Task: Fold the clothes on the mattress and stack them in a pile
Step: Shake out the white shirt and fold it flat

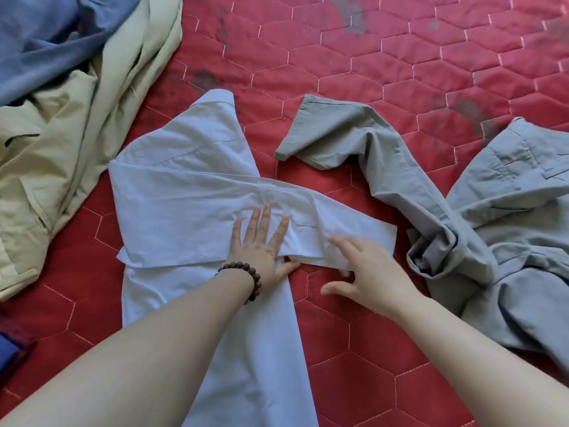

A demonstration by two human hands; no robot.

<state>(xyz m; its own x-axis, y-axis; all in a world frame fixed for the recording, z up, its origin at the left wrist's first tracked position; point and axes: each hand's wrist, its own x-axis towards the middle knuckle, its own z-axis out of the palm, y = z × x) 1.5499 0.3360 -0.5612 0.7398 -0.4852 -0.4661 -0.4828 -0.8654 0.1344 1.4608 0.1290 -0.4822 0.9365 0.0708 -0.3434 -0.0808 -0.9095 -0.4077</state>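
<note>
One garment is mid-fold, none stacked yet, so the task looks early. Landmark: the pale blue shirt [184,192], spread flat on the red quilted mattress [354,72].

Nearest, the shirt's long body runs toward the viewer betw. both forearms. Left hand [261,245], w/ a bead bracelet [243,275] on the wrist, lies flat on the shirt's middle, fingers straight and spread, pressing the cloth down. Right hand [366,266] sits at the shirt's right edge, fingers loosely spread over the tip of the sleeve folded across the front; it's blurred, so can't tell if it pinches the cloth or only touches it.

Just right of the shirt: grey trousers [446,192], crumpled, unfolded, one leg reaching up past the shirt's shoulder. Left of the shirt: a cream garment [70,140], heaped, not folded. Beyond that, far left: a blue garment [40,41], also loose.

Judgement: shirt needs the body folded up; 3 more pieces left, then the pile.
</note>
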